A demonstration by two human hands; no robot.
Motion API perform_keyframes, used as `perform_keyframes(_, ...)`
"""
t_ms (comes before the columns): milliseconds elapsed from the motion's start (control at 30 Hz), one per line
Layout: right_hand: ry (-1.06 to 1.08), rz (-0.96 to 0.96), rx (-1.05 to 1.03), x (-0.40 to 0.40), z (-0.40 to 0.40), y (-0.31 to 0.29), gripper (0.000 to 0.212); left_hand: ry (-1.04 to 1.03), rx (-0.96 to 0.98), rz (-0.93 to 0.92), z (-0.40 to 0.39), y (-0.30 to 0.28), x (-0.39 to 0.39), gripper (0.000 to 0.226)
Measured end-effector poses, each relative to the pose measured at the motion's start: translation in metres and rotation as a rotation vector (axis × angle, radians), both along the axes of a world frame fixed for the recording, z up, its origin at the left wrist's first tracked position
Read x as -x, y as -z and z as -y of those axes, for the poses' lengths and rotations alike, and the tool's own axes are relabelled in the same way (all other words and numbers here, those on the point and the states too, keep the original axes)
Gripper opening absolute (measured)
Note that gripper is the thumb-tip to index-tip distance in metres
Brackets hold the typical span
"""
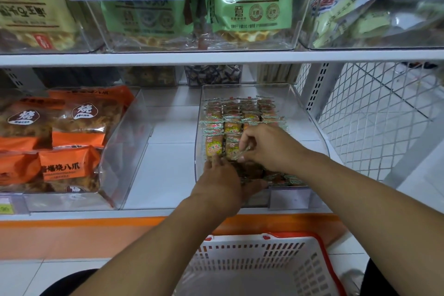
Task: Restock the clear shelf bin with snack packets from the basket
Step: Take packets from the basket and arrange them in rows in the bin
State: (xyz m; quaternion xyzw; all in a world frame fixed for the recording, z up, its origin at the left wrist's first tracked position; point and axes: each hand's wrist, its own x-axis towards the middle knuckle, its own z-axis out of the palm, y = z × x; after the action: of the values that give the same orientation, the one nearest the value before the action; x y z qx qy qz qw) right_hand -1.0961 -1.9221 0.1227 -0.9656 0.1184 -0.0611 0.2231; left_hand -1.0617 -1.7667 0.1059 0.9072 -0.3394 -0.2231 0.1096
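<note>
Lowest in the frame, nearest the camera, sits the white basket (259,269) with red rim; its visible interior shows no packets, though its near part is cut off. Both forearms reach up from it into the clear shelf bin (312,127) at centre right. The right hand (269,149) has its fingers curled, pinching a clear-wrapped snack packet (236,151) at the front of the rows. The left hand (223,180) lies lower, at the bin's front lip; its fingers reach in among dark packets, and whether they grip one cannot be told. Rows of yellow-and-green packets (235,113) fill the bin's left and middle, standing face-forward.

Judgement: the step in hand is seating the pinched packet in line. It is best set upright, label forward, tight against its neighbour, the left hand steadying the front row against toppling.

Obscured: the bin's front contents behind both hands; packet print is too small to read.
</note>
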Motion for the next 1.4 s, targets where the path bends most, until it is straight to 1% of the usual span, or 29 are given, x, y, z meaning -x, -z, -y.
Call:
perform_keyframes(67,0.036,0.029,-0.041,-0.003,-0.001,0.004,0.019,-0.011,0.0,-0.002,0.0,0.0,0.0,0.104)
perform_keyframes(133,0.09,0.045,-0.132,-0.005,-0.002,0.007,0.02,-0.018,-0.006,-0.002,0.0,0.0,0.0,0.106)
perform_keyframes(200,0.117,0.06,-0.209,-0.007,-0.002,0.01,0.023,-0.02,0.0,-0.001,0.001,0.001,-0.001,0.108)
perform_keyframes(233,0.12,0.059,-0.216,-0.008,-0.002,0.011,0.026,-0.019,0.002,0.001,0.001,0.001,-0.002,0.109)
perform_keyframes(300,0.102,0.03,-0.118,-0.01,-0.003,0.013,0.039,-0.011,-0.003,0.004,0.001,0.002,-0.002,0.111)
perform_keyframes(400,0.081,-0.024,0.041,-0.013,-0.005,0.015,0.067,-0.008,-0.001,0.012,0.002,0.002,-0.002,0.11)
perform_keyframes(467,0.054,-0.055,0.114,-0.015,-0.003,0.015,0.074,-0.011,-0.004,0.017,0.002,0.002,-0.002,0.109)
perform_keyframes(533,0.033,-0.099,0.16,-0.017,-0.002,0.015,0.074,-0.016,-0.02,0.019,0.002,0.001,-0.001,0.111)
perform_keyframes(600,0.049,-0.106,0.132,-0.019,-0.002,0.016,0.077,-0.013,-0.031,0.027,0.003,0.0,-0.001,0.112)
perform_keyframes(667,0.06,-0.129,0.092,-0.021,-0.001,0.017,0.075,-0.005,-0.044,0.033,0.003,-0.001,0.0,0.111)
perform_keyframes(733,0.077,-0.153,0.014,-0.025,0.001,0.017,0.062,-0.002,-0.043,0.033,0.003,-0.002,0.0,0.111)
perform_keyframes(800,0.114,-0.145,-0.117,-0.027,0.004,0.016,0.042,-0.009,-0.032,0.025,0.003,-0.003,0.0,0.112)
perform_keyframes(867,0.13,-0.137,-0.186,-0.028,0.006,0.017,0.032,-0.007,-0.041,0.021,0.004,-0.003,-0.001,0.113)
perform_keyframes(933,0.111,-0.144,-0.135,-0.029,0.006,0.017,0.038,-0.009,-0.05,0.016,0.004,-0.003,-0.001,0.114)
perform_keyframes(1000,0.075,-0.187,-0.019,-0.031,0.006,0.014,0.058,-0.007,-0.051,0.015,0.004,-0.003,0.0,0.114)
perform_keyframes(1033,0.063,-0.226,0.003,-0.033,0.006,0.012,0.067,-0.001,-0.049,0.02,0.004,-0.003,0.0,0.112)
perform_keyframes(1067,0.057,-0.273,-0.023,-0.035,0.006,0.01,0.072,0.005,-0.045,0.025,0.004,-0.003,0.0,0.111)
perform_keyframes(1133,0.059,-0.355,-0.161,-0.037,0.008,0.008,0.071,-0.002,-0.037,0.028,0.004,-0.001,0.0,0.111)
perform_keyframes(1200,0.067,-0.383,-0.251,-0.037,0.01,0.007,0.065,-0.019,-0.03,0.027,0.004,-0.001,0.0,0.112)
perform_keyframes(1267,0.062,-0.369,-0.275,-0.039,0.013,0.008,0.06,-0.015,-0.026,0.029,0.004,0.0,-0.001,0.112)
perform_keyframes(1400,0.041,-0.381,-0.313,-0.041,0.017,0.006,0.061,-0.017,-0.017,0.032,0.004,0.0,-0.001,0.111)
